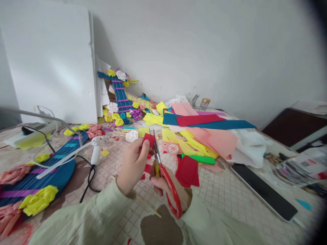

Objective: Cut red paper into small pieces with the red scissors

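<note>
In the middle of the head view, my left hand pinches a small folded piece of red crepe paper between thumb and fingers. My right hand grips a pair of scissors with red handles, the blades pointing up and away beside the red piece. Whether the blades touch the paper I cannot tell. Something yellow shows near my right fingers, partly hidden. Just right of that hand lies a stack of red paper squares. Small red scraps lie on the table below my left hand.
At left are a glue gun with a black cord and a blue guitar-shaped craft with paper flowers. Coloured paper strips pile up behind, near a green glue-stick-like tube. A phone and a clear plastic container sit right.
</note>
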The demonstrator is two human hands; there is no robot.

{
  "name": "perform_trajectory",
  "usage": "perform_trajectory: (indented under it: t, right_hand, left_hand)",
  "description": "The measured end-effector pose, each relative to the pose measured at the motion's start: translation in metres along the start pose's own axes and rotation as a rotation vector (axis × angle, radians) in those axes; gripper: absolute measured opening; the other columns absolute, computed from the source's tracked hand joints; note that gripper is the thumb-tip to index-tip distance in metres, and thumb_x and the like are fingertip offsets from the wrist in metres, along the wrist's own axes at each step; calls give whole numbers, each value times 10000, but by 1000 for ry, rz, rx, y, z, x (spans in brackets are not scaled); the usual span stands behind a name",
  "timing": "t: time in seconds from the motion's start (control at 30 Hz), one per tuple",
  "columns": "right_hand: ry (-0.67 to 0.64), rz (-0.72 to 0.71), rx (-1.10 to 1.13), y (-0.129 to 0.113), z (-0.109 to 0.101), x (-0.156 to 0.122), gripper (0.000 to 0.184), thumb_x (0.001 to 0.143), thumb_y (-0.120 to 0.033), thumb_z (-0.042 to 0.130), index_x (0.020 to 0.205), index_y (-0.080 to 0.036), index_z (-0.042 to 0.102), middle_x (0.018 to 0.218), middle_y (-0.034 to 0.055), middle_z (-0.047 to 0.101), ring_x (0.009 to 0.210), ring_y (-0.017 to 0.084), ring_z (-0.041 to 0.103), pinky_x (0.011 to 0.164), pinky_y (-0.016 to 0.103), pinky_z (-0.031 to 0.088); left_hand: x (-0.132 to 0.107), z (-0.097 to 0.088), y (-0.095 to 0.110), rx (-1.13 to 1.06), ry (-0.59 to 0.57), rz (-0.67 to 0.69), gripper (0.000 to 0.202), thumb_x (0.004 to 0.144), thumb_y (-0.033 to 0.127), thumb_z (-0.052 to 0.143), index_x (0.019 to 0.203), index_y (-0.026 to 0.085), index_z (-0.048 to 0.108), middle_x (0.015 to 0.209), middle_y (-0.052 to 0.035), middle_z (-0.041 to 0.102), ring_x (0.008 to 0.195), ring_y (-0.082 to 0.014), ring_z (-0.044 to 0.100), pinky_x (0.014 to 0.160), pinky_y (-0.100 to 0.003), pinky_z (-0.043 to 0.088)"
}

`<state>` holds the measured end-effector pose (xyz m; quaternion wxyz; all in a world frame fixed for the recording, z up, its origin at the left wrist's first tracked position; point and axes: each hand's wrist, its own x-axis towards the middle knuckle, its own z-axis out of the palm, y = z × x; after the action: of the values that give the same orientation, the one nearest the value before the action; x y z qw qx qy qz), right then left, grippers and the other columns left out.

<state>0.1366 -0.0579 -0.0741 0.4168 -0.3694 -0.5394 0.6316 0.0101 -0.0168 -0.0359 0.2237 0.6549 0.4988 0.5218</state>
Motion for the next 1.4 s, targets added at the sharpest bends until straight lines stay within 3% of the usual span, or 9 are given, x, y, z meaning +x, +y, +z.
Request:
perform_trajectory:
  t: [0.47, 0.83, 1.4]
  right_hand:
    - [-49, 51, 51, -1, -2, 1, 306, 729, -432, 583, 746, -183, 406, 551, -71, 371, 439, 54, 337, 432, 211, 252]
    - [-51, 73, 93, -1, -1, 1, 324, 713, -442, 597, 754, -188, 401, 550, -81, 348, 424, 43, 296, 416, 206, 226]
    - [-27, 99, 76, -5, 1, -1, 372, 694, -480, 606, 728, -199, 364, 558, -86, 267, 422, 38, 235, 416, 210, 208]
  left_hand:
    - [2, -2, 2, 40, -10, 8, 312, 890, 302, 398, 640, 176, 536, 593, 2, 556, 573, -135, 514, 526, -246, 366]
    - [-2, -3, 1, -263, -47, -82, 271, 872, 347, 449, 670, 180, 520, 621, 14, 566, 607, -137, 562, 585, -247, 440]
    - [2, -1, -5, -229, -21, -70, 296, 868, 331, 443, 618, 185, 508, 593, 9, 549, 583, -136, 529, 558, -244, 427]
